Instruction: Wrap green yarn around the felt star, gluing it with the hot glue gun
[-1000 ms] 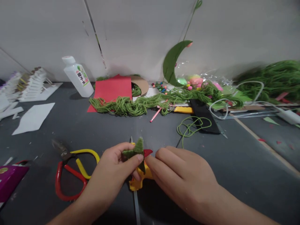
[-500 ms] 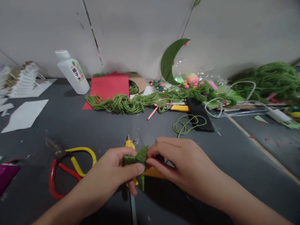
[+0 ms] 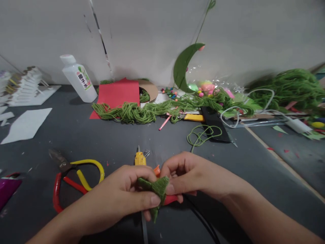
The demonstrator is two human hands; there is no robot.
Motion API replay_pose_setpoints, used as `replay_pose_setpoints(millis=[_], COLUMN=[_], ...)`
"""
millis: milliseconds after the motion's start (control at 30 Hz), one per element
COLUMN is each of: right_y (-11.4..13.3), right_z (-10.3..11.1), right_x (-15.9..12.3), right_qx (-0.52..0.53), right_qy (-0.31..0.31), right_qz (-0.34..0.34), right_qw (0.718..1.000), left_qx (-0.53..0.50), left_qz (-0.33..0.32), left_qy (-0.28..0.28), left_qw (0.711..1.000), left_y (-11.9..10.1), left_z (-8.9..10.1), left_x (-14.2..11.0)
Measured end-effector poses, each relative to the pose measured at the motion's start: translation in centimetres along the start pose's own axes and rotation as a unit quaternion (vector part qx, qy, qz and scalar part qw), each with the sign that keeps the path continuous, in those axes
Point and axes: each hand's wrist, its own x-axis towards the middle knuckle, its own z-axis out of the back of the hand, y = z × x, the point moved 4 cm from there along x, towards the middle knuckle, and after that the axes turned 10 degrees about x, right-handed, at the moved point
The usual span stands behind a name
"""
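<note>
A star wrapped in green yarn [image 3: 159, 187] is between my two hands, low in the middle of the head view. My left hand [image 3: 127, 195] grips its left side, thumb across the front. At the star's right edge, my right hand [image 3: 193, 174] is closed with thumb and fingertips pinching it. A bare red point [image 3: 170, 199] of the star shows beneath the right thumb. Whether a strand of yarn is also in those fingers cannot be made out. Just behind the hands lies a yellow glue gun [image 3: 140, 159], its lower part hidden by the left hand.
Red-and-yellow-handled shears [image 3: 58, 193] lie at left. A loose loop of green yarn [image 3: 200, 135] lies beyond my right hand. Along the wall stand a white bottle [image 3: 80, 81], red paper [image 3: 116, 93], yarn skeins [image 3: 137, 113] and a green crescent [image 3: 181, 69]. A black cable [image 3: 203, 217] runs at right.
The star has moved slightly down and right and turned in my hands. My right fingers have come round onto its edge, and the red point now shows.
</note>
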Motion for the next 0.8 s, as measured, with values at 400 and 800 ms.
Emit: replay_pose_setpoints(millis=[400,800], right_y=[-0.6,-1.0], right_z=[0.2,-0.9], right_x=[0.7,1.3], right_qx=[-0.024,0.128], right_qy=[-0.074,-0.07], right_qz=[-0.004,0.115], right_qw=[0.997,0.983], left_qx=[0.089,-0.159], left_qz=[0.046,0.01], left_qy=[-0.079,0.019], left_qw=[0.992,0.987], left_y=[1.1,0.7], left_z=[0.4,0.6], left_x=[0.3,0.4])
